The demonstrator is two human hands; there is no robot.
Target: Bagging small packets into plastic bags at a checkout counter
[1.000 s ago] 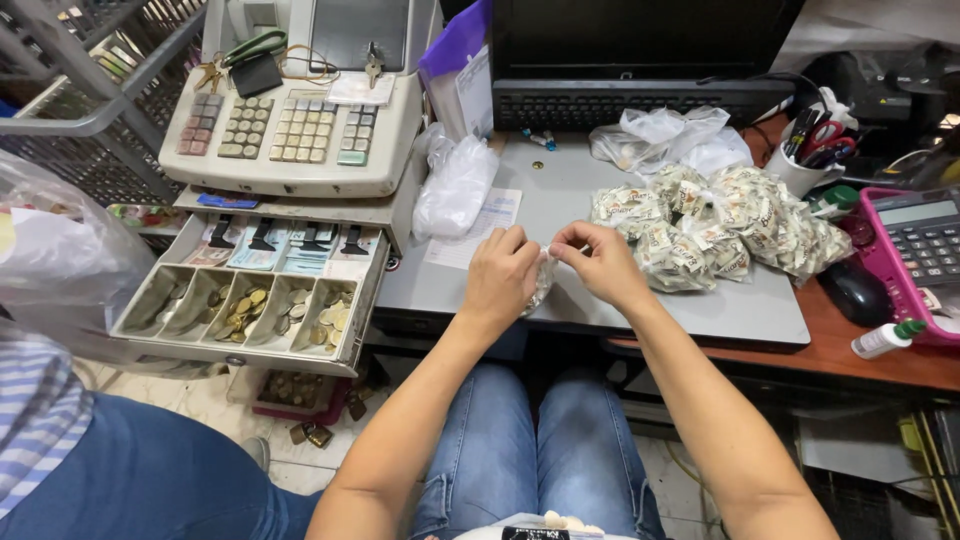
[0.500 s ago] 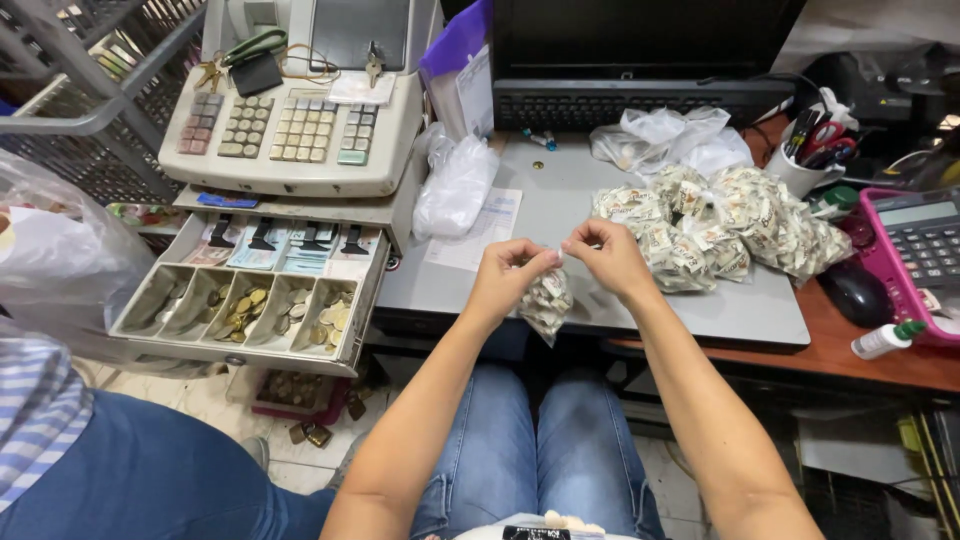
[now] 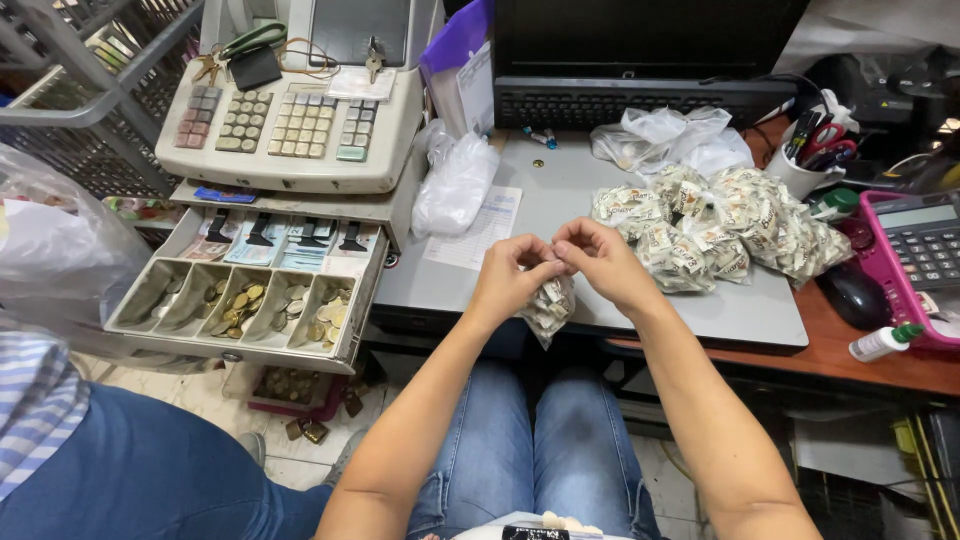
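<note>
The left hand (image 3: 510,275) and right hand (image 3: 600,262) meet at the near edge of the grey desk (image 3: 570,190), fingertips touching; both sets of fingers are curled shut, pinching the top of a small clear bag (image 3: 550,308) packed with little sachets; the bag hangs below the hands, just over the desk's front edge and above the person's lap in blue jeans (image 3: 530,450); how tightly each finger grips cannot be told, as the knuckles hide the pinch.

To the right of the hands, on the desk, lies a heap of filled bags (image 3: 720,228) of the same kind; behind it sit some empty clear bags (image 3: 665,135); a paper slip (image 3: 478,228) lies just left of the hands, with another crumpled bag (image 3: 455,180) above it.

At the left stands a cash register (image 3: 300,110); its drawer (image 3: 250,290) is pulled open, with coins in the front cups and notes behind; a dark keyboard (image 3: 630,100) runs along the back; a cup of pens (image 3: 810,155), a black mouse (image 3: 855,295) and a pink calculator (image 3: 915,255) sit at the right.
</note>
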